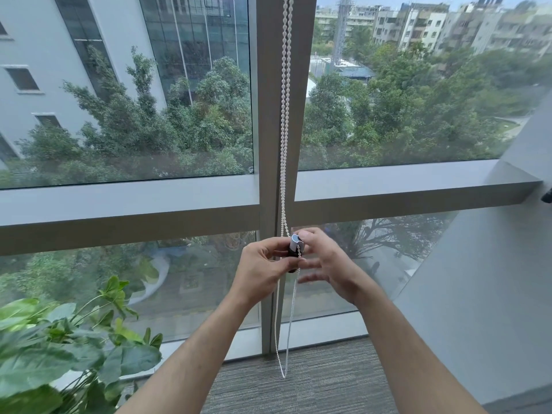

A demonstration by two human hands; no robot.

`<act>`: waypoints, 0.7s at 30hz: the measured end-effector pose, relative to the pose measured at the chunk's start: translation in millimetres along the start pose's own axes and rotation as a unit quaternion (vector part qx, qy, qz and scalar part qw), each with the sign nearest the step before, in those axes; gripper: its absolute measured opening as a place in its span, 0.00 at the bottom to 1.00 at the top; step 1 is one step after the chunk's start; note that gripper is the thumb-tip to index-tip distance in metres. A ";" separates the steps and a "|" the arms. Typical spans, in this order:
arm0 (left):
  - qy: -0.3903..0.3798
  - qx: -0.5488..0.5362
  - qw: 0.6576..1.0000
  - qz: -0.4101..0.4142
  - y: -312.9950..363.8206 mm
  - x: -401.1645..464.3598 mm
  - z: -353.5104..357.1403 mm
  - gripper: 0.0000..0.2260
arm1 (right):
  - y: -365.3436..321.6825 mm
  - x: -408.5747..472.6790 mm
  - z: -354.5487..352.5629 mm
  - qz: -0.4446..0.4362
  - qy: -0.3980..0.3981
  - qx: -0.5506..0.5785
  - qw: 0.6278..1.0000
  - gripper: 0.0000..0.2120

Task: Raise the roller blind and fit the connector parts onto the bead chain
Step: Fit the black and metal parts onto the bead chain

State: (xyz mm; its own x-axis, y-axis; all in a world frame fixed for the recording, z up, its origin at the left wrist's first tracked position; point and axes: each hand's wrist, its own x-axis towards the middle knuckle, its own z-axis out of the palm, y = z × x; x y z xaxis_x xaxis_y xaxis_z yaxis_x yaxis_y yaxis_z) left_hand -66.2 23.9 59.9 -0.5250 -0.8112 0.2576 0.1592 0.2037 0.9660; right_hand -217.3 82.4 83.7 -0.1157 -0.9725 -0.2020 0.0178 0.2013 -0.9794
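Item: connector part (pixel 295 249), small, pale cap over dark body, held between both hands against the bead chain (pixel 286 115). Left hand (pixel 263 264): thumb and fingers curled, pinching the part from its left side. Right hand (pixel 324 258): thumb and forefinger pinch the part's top and right side; its lower fingers are spread loosely below, holding nothing. One strand of the chain runs down the face of the part between the fingertips; whether it is seated in a groove cannot be told. Above the fingers the two strands rise along the window mullion (pixel 268 144); below them the loop hangs to just above the carpet (pixel 313 389). No blind fabric shows over the glass, so the raising is judged done; fitting is judged under way, not finished. Left of the forearms: potted plant (pixel 59 354).
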 end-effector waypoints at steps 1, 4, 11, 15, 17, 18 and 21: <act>0.000 0.007 1.000 0.001 -0.5 -0.2 -0.2 0.11 | 0.5 -0.6 1.2 0.029 -0.029 0.025 0.999 0.24; 0.006 0.016 1.000 -0.004 -0.6 -0.3 -1.6 0.10 | 0.2 -1.5 4.3 0.057 -0.075 0.055 0.994 0.29; -0.006 0.001 1.000 -0.012 2.2 -0.2 -7.2 0.12 | -1.5 -1.3 6.6 0.054 -0.074 0.073 0.993 0.29; -0.032 0.002 0.999 -0.002 6.1 -1.7 -9.0 0.12 | -4.9 -2.9 5.4 0.054 -0.059 0.080 0.994 0.28; -0.039 -0.002 0.999 -0.001 7.3 -2.0 -9.8 0.13 | -6.7 -3.8 4.7 0.054 -0.053 0.087 0.993 0.28; -0.041 -0.003 0.999 -0.002 7.5 -1.8 -10.1 0.13 | -7.8 -4.4 4.8 0.052 -0.051 0.087 0.994 0.29; -0.044 -0.004 0.999 -0.006 7.6 -1.9 -10.5 0.14 | -10.6 -7.6 6.8 0.042 -0.054 0.087 0.994 0.29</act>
State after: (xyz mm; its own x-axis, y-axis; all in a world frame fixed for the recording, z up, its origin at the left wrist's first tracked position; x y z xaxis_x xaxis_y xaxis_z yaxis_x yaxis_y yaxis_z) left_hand -55.3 21.3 66.5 -0.5984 -0.7620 0.2475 0.1585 0.1903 0.9689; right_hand -209.8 86.8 95.5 -0.0006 -0.9621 -0.2726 0.1952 0.2673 -0.9436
